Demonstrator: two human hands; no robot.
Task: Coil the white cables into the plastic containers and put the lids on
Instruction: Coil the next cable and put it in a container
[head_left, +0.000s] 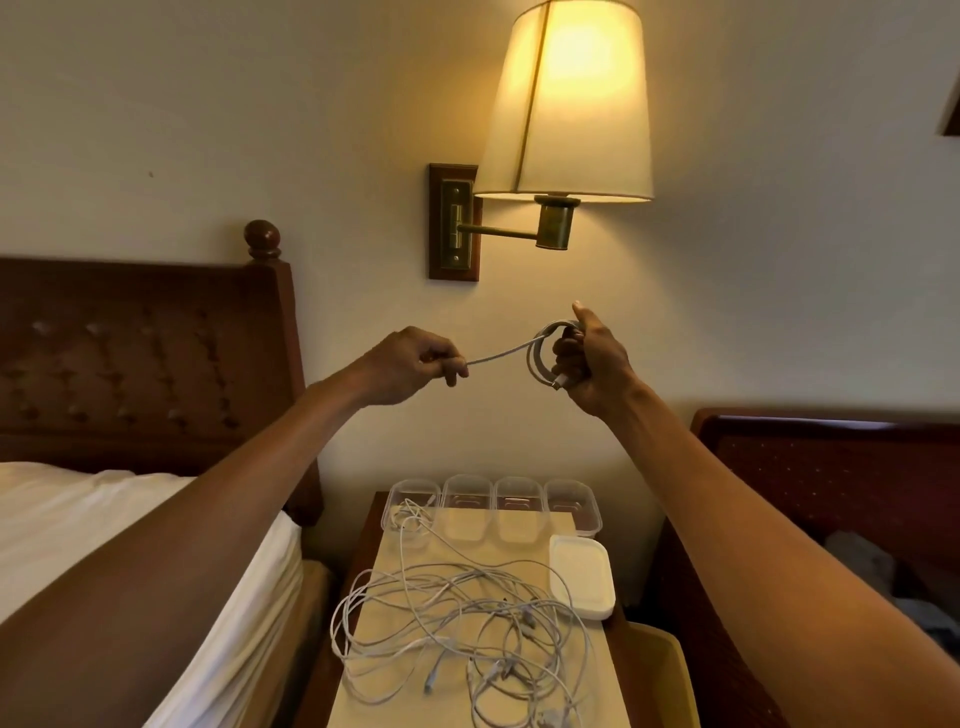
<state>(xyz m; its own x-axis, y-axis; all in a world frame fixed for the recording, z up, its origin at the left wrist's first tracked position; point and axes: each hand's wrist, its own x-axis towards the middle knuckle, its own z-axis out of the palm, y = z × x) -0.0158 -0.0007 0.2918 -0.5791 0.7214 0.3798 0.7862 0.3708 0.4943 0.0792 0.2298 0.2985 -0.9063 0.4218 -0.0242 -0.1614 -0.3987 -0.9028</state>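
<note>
At 9 o'clock, a bed (104, 519) w/ white sheets and a dark wood headboard (130, 353) is filling the left edge. Just left of centre, the left hand (410, 364) is pinching a straight run of white cable (498, 356) betw. thumb and fingers, up in the air in front of the wall. Below, at 6 o'clock, a nightstand (387, 561) is carrying a loose tangle (457, 623) of white cables. Four clear containers (519, 480) are standing in a row at its far edge — the leftmost seems to be holding some cable. The held run is stretching toward 3 o'clock into a small coil (537, 358). The right hand (592, 364) is gripping it, fingers curled round, thumb pointing to 12. At 12 o'clock a lit wall lamp (566, 104) is glowing. White lids (582, 577) are sitting stacked at approx. 5 o'clock — just beside the rightmost container. At 3 o'clock, a 2nd headboard (831, 467) is showing.
</note>
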